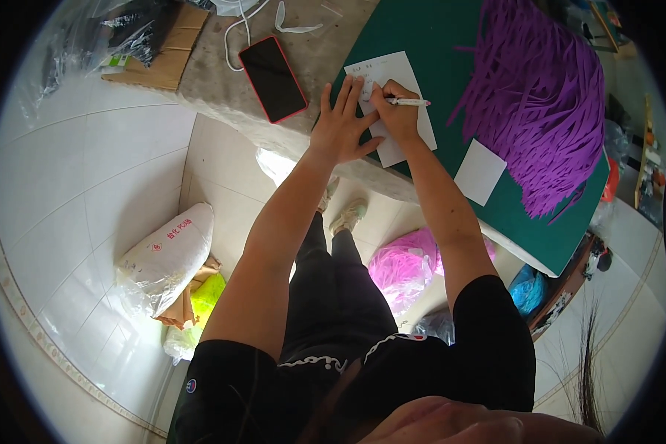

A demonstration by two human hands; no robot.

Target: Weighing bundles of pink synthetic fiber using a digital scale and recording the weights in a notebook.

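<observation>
A sheet of white paper (pixel 394 70) with some handwriting near its top lies on the green tabletop (pixel 440 44). My left hand (pixel 342 122) rests flat on the sheet's left side and the table edge, its fingers spread. In my right hand (pixel 399 117) is a white pen (pixel 413 102), gripped between thumb and fingers over the paper; its tip is hidden by the hand. A smaller blank white paper (pixel 481 172) lies to the right of my right forearm. Beyond it spreads a large heap of purple strips (pixel 536 103).
A phone with a red edge (pixel 273 79) and a white cable (pixel 227 46) lie on the stone counter (pixel 200 70) at left. Cardboard (pixel 159 52) and plastic bags sit at far left. On the floor stand a white sack (pixel 172 248) and a bag of pink strips (pixel 403 266).
</observation>
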